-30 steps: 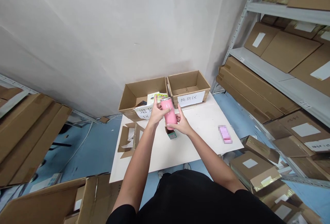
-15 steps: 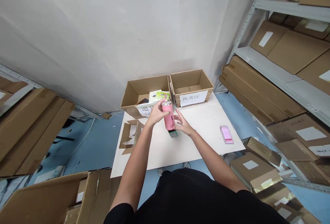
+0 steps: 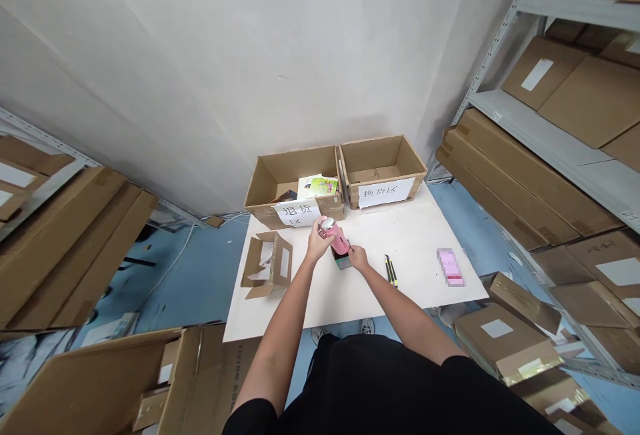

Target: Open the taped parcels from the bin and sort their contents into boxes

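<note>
Pink bottle (image 3: 341, 241) in curled left hand (image 3: 318, 244), right hand (image 3: 358, 257) beside it pinching small box (image 3: 343, 263)

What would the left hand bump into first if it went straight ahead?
The left hand, holding the pink bottle, would probably meet the front of the back-left open box; depth is unclear, so it might pass above.

1. Open stretch on white tabletop (image 3: 417, 238), right of the right hand (image 3: 358, 257); low utility knife (image 3: 391, 271) lies in it.
2. Left of the left hand (image 3: 317, 241): open-flapped carton (image 3: 283, 267) nearby, bars a low sideways pass.
3. Rear: left bin (image 3: 295, 165) and right bin (image 3: 373, 151) wall off the way, narrow slit between. Both tops open; booklets (image 3: 324, 186) crowd the left one.
4. Small box (image 3: 343, 263): mouth mostly covered by tilted pink tumbler (image 3: 339, 240).
</note>
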Demonstrator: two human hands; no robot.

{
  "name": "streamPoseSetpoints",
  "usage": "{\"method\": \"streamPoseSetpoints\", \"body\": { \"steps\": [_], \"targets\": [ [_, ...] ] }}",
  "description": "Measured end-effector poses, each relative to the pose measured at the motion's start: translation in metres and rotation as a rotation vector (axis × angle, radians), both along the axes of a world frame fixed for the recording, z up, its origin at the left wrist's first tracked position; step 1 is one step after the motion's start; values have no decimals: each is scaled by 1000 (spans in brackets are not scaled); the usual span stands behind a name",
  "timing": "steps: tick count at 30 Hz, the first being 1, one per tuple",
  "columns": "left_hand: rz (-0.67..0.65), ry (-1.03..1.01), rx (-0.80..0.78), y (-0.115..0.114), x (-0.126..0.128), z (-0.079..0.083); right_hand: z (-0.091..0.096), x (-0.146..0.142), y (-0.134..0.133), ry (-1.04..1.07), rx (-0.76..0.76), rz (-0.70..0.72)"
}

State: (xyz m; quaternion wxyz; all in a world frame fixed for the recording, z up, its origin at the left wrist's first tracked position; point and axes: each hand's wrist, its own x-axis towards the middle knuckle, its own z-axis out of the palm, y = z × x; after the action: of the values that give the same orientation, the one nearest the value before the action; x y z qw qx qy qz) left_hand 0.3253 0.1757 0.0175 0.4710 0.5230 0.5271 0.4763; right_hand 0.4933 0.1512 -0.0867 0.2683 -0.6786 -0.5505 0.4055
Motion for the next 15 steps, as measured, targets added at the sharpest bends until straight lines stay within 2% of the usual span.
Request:
{"method": "streamPoseSetpoints", "body": {
  "steps": [6,12,15],
  "targets": [
    [-47,57,-26,-12,-11,-42,-7,-5,-10,63,1,-89],
    [-186,493,3,-23,-13,-69,-10,-16,-15,67,-26,-139],
    [-279,563,12,-25,-17,-84,-10,-20,-18,68,-34,-169]
  ]
}}
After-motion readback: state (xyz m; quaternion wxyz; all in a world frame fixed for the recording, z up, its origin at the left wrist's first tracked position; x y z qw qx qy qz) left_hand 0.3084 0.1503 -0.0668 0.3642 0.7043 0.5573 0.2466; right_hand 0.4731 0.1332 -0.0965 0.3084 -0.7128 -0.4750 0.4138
